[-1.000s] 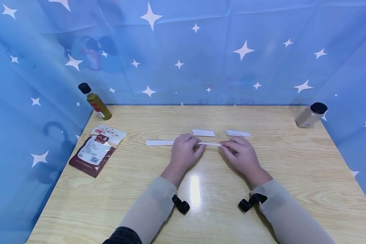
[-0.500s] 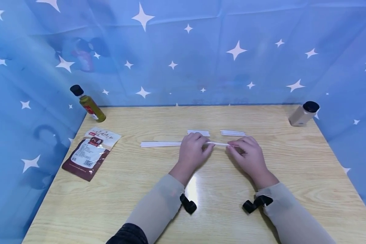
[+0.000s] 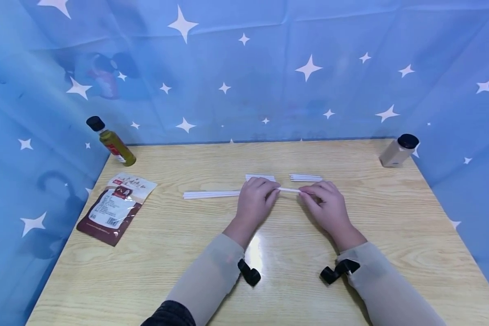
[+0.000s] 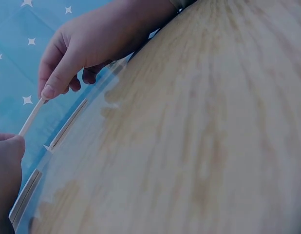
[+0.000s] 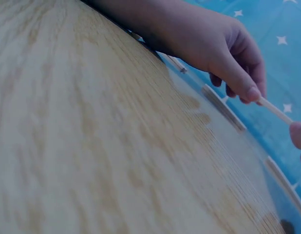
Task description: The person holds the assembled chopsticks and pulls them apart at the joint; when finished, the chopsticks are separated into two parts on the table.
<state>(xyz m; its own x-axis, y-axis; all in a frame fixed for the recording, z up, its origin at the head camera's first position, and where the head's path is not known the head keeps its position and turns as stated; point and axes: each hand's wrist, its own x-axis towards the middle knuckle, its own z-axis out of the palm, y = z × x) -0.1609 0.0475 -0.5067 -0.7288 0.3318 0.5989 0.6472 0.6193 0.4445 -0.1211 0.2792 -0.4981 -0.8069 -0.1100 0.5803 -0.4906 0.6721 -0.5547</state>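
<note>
In the head view, a thin white stick (image 3: 288, 189) spans the gap between both hands. My left hand (image 3: 256, 199) pinches one end between thumb and fingers. The other end is pinched by my right hand (image 3: 327, 203). In the left wrist view the stick (image 4: 31, 117) appears raised over the tabletop. Left of my left hand lies a group of long white sticks (image 3: 209, 194), whose right end meets the hand in this view. Behind the hands lie two groups of shorter white sticks: one (image 3: 261, 177), partly covered by my left fingers, and another (image 3: 305, 178) beyond my right hand.
On the wood-grain table (image 3: 179, 271), an oil bottle (image 3: 116, 146) with a black cap stands at the back left. In front of it lies a brown and white pouch (image 3: 116, 208). A black-lidded jar (image 3: 397, 151) stands back right. A blue star-patterned cloth (image 3: 261, 68) hangs behind.
Both hands have shifted right along the table with the pinched stick, uncovering more of the long sticks. The whole head view has also drifted, so the table items appear farther left.
</note>
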